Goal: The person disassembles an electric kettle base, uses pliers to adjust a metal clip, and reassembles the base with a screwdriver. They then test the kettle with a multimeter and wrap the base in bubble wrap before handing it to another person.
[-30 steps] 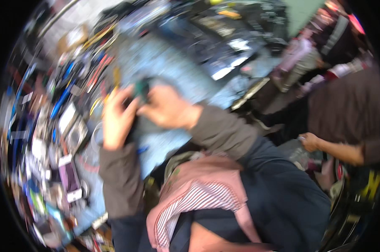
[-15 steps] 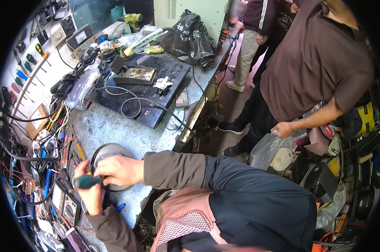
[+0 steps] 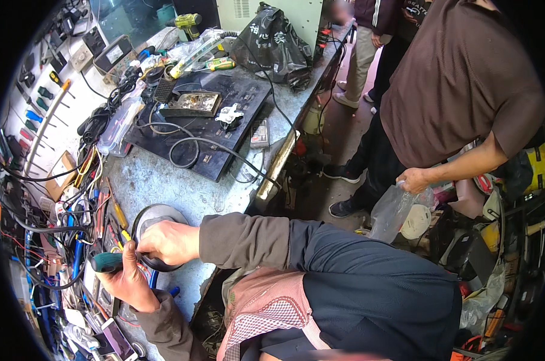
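My left hand is closed around a screwdriver with a dark green handle, its thumb raised. Most of the screwdriver's shaft is out of sight. Close beside it, my right hand has its fingers curled over the near part of a round grey disc with a dark rim, which lies on the bench. What sits between the right fingers is hidden. A yellow-handled tool shows just above the two hands, and a yellow screwdriver lies to the left of the disc.
Cables and hand tools crowd the bench's left side, with a phone at lower left. A black panel bears a metal tray and looped cable. A black bag stands behind. At right, a person holds a plastic bag.
My left hand and the green-handled screwdriver have moved a little left and down, opening a gap from the right hand. The right hand stays over the disc. The view has shifted slightly.
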{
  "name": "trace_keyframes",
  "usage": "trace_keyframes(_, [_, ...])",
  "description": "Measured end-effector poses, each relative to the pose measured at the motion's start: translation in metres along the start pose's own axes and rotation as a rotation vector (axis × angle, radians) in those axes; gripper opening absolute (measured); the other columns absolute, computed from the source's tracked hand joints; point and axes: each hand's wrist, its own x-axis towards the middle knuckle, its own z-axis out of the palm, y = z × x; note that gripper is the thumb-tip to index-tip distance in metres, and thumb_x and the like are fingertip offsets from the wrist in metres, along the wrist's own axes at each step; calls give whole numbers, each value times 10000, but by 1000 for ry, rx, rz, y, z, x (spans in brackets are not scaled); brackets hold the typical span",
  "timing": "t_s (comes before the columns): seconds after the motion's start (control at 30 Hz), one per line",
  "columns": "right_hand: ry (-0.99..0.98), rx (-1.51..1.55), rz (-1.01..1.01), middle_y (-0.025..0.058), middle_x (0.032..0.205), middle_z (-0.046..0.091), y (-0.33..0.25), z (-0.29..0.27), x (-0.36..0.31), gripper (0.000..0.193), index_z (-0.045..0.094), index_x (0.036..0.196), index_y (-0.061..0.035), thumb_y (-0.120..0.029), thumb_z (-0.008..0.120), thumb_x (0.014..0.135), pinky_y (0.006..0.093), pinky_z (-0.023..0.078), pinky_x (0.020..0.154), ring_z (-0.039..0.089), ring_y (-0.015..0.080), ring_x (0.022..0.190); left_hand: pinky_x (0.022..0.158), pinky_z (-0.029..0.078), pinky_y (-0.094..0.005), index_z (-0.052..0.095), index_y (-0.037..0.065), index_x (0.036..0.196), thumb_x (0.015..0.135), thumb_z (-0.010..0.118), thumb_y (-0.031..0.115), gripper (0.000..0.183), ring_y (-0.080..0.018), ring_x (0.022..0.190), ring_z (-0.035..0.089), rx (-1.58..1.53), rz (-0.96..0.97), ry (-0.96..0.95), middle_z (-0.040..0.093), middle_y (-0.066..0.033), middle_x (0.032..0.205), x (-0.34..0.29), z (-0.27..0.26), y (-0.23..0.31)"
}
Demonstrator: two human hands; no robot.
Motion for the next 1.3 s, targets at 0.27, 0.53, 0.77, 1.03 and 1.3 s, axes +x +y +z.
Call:
trace_keyframes(0.27, [21,17,17,217,847,716,5,0,0,138,743,932,-11,-41,759,799,524,545,760,713,460,874,1115,564,-385,613,3,1479,1005,730,-91,497,-255,1267,719,-258,14,-437,738,-187,1377,3,-18,18])
trace_keyframes(0.53, [100,43,-1,207,890,737,0,-4,-3,309,740,1083,-41,-9,764,777,517,560,745,733,442,882,1185,474,-410,484,22,1597,944,891,87,772,-247,1371,583,-170,161,-365,591,-139,1490,-7,-13,-13])
trace_keyframes(0.77, [109,-56,-139,202,868,708,-5,-8,3,230,713,1057,-23,-82,786,847,556,528,724,697,465,837,1073,512,-348,621,-20,1472,1035,771,17,463,-187,1180,666,-200,-12,-319,715,-97,1323,-2,-25,-20])
trace_keyframes(1.03, [24,10,88,183,940,727,-4,-4,-2,320,768,1125,-54,-41,788,807,526,545,792,704,435,927,1147,501,-388,645,-40,1445,1052,756,20,413,-221,1248,672,-119,35,-389,722,-117,1354,0,-18,-11])
trace_keyframes(1.3, [-3,-7,62,164,935,701,3,-3,-2,396,746,1217,-50,-51,796,824,537,537,805,679,426,914,1068,505,-342,683,-19,1391,1029,785,7,377,-181,1154,656,-87,88,-393,723,-87,1286,1,-13,-10])
